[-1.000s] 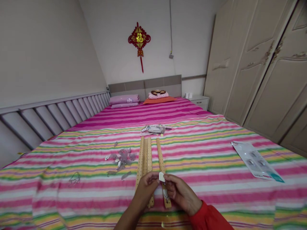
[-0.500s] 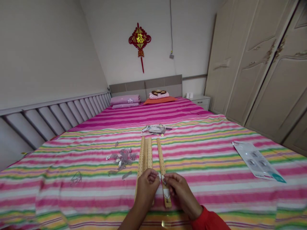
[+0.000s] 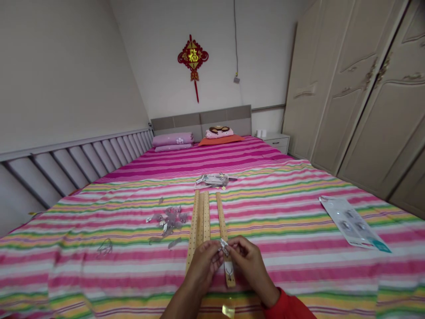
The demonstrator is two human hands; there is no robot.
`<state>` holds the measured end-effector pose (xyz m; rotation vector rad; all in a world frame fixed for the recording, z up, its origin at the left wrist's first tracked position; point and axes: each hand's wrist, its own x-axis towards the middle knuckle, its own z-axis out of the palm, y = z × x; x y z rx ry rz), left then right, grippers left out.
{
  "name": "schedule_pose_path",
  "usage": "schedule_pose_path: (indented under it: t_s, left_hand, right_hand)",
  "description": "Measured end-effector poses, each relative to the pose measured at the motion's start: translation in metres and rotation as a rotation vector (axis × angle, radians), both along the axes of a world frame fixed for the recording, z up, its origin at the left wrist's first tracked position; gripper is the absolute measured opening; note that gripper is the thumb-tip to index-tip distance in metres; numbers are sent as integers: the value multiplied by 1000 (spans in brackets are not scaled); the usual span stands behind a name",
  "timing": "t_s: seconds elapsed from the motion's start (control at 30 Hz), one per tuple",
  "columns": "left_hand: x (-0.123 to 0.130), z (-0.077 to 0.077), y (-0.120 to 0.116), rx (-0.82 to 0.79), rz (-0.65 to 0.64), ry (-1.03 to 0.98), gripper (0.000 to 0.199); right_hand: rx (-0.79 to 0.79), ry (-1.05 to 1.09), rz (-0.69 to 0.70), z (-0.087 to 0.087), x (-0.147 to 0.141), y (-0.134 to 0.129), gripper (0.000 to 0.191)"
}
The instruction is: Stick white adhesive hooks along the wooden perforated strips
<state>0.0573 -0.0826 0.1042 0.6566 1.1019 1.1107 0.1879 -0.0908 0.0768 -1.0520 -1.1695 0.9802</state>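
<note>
Between the fingertips of my left hand (image 3: 206, 262) and my right hand (image 3: 246, 254) is a small white and silvery piece (image 3: 224, 246). Both hands pinch it, above a narrow wooden strip with holes (image 3: 222, 217). Lower on that strip lies a white card with a ring-shaped metal item (image 3: 229, 268). Left of it, more perforated wooden strips (image 3: 206, 215) lie side by side, their near ends partly behind my left hand. What exactly the small piece is cannot be made out.
Small clear plastic packets (image 3: 171, 220) lie left of the strips, with a thin clear loop (image 3: 105, 247) further left. A packaged bundle (image 3: 215, 179) lies beyond the strips. A blister pack (image 3: 353, 225) rests at right on the striped bedspread (image 3: 285, 274).
My hands have come together at the small white piece, and my left hand has turned so its fingers show more. The view has shifted slightly.
</note>
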Motion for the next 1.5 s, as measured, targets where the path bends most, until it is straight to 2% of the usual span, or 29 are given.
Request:
schedule_pose_path:
  t_s: [0.1,0.2,0.37,0.43,0.63,0.83,0.97,1.5]
  left_hand:
    - [1,-1,0,-50,-23,-57,34]
    - [2,-4,6,-13,-47,22,38]
    - [-5,-9,30,274,-77,292,34]
    - [-7,-11,43,321,-83,340,32]
    - [-2,-24,71,244,-120,351,25]
    - [7,-41,80,177,-106,433,8]
    - [10,-51,86,169,-102,519,9]
    - [16,-63,93,204,-98,750,14]
  right_hand:
    - [-110,119,52,3,4,8,34]
    - [-139,194,67,7,7,19,38]
    - [-200,221,63,0,10,42,33]
    - [-244,218,68,-4,11,52,30]
    - [-307,216,45,-15,13,74,22]
    - [-336,224,13,-31,12,84,17]
    - [-356,224,-1,-39,9,85,15]
    - [-332,198,-28,-53,5,94,13]
